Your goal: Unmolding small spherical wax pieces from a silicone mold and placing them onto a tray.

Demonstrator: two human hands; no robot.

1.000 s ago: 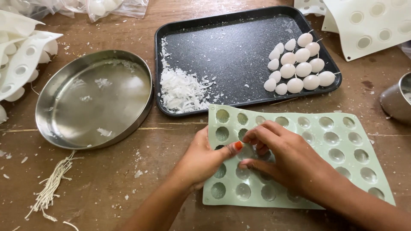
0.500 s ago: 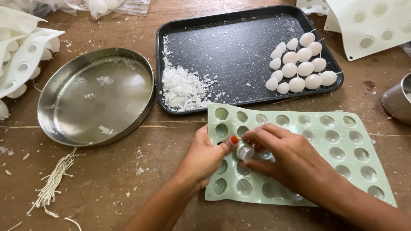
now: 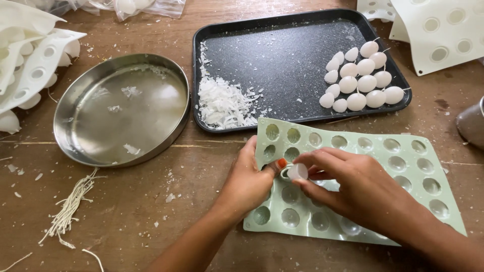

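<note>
In the head view, a pale green flexible silicone mould sheet with rows of round cavities [image 3: 398, 166] lies flat on the scratched brown wooden table [image 3: 151, 221], just in front of a black rectangular baking tray [image 3: 282, 55]. The left hand [image 3: 247, 184] presses on the sheet's left part, its thumb beside one cavity. The right hand [image 3: 360, 189] has its fingertips [image 3: 302, 181] pinched together on a small white dome-shaped wax piece [image 3: 297, 171], which sits just above the sheet, between the two hands and free of its cavity.

By the look of things the work is partly done. About a dozen small white egg-shaped wax pieces with thin wicks [image 3: 359, 83] already lie clustered at the right end of the tray, and a heap of white wax flakes [image 3: 222, 103] lies at its left end. Most cavities near the hands look empty; whether those along the sheet's right part hold clear or pale fillings cannot be told. A round shallow steel pan [image 3: 121, 108] stands to the left, holding only a few scraps. White mould sheets [image 3: 30, 60] are stacked at the far left, and a bundle of pale wick strings [image 3: 68, 211] lies near the front edge.
</note>
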